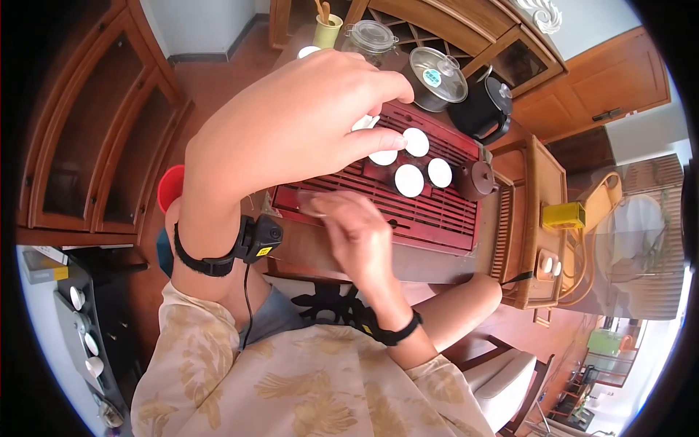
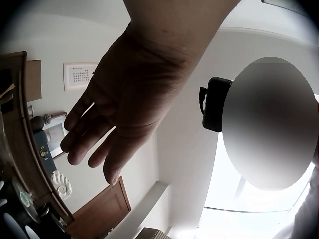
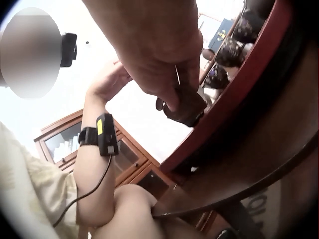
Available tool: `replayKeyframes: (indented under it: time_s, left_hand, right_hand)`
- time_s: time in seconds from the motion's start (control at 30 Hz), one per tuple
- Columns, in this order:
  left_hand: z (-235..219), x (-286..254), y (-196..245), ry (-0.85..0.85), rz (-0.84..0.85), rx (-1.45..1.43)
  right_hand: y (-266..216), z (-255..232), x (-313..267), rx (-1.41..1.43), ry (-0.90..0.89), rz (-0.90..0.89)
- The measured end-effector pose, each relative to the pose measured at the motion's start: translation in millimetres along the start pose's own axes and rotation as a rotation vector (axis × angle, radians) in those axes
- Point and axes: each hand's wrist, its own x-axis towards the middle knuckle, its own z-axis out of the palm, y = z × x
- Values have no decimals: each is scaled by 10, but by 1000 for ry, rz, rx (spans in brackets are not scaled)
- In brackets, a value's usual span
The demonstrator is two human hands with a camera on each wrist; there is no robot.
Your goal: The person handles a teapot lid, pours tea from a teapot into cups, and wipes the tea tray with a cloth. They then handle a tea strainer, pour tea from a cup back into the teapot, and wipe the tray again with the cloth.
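My left hand (image 1: pixel 313 120) stretches over the tea tray (image 1: pixel 437 218) in the head view, its thumb overlapping the white-lined cups (image 1: pixel 416 142). Loosely spread fingers and a bare palm show in the left wrist view. Nearer my lap, at the tray's front left, is my right hand (image 1: pixel 360 237), its fingertips blurred. The right wrist view has its thumb and fingers gripping a dark brown vessel (image 3: pixel 187 107) with a small loop at its side, close to the tray's red edge; I cannot tell its exact kind. Speckled dark cup sides (image 3: pixel 229 52) line the tray beyond.
A brown teapot (image 1: pixel 477 178) stands at the tray's right end. Behind the tray are a lidded glass pot (image 1: pixel 435 76), a black kettle (image 1: pixel 484 109), a glass jar (image 1: pixel 371 36) and a green utensil holder (image 1: pixel 328 33). A red bucket (image 1: pixel 170 186) sits at the left.
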Motion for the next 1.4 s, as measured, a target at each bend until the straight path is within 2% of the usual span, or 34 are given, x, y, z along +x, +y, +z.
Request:
replayKeyframes:
  time_s: [0.03, 0.17, 0.47, 0.57, 0.67, 0.8, 0.93, 1.03, 1.23, 1.33, 1.4]
  left_hand:
    - [-4, -8, -11, 11, -1, -13]
    - [-17, -18, -55, 39, -1, -40]
    - [-35, -45, -39, 23, -26, -46]
    - [-34, -26, -15, 19, -9, -30]
    - [-30, -37, -15, 11, 11, -7]
    - [-15, -39, -41, 15, -1, -2]
    - [-16, -23, -19, -4, -18, -24]
    - [-9, -33, -28, -4, -1, -9]
    - [-33, -28, 22, -13, 0, -5]
    - [-25, -44, -5, -6, -16, -14]
    - [-7, -45, -35, 7, -23, -28]
  right_hand:
    - [-3, 104, 23, 12, -14, -83]
    - [21, 237, -177, -21, -71, -36]
    - [177, -357, -591, -8, -162, 12]
    - [67, -329, -432, -14, -61, 53]
    - [255, -257, -414, -28, -35, 46]
    - [398, -529, -598, -37, -100, 31]
    - [473, -843, -777, -73, -102, 121]
    - [402, -877, -789, -94, -82, 166]
    - [478, -652, -564, -47, -44, 115]
    - [497, -840, -661, -47, -79, 150]
    - [566, -1020, -791, -76, -39, 182]
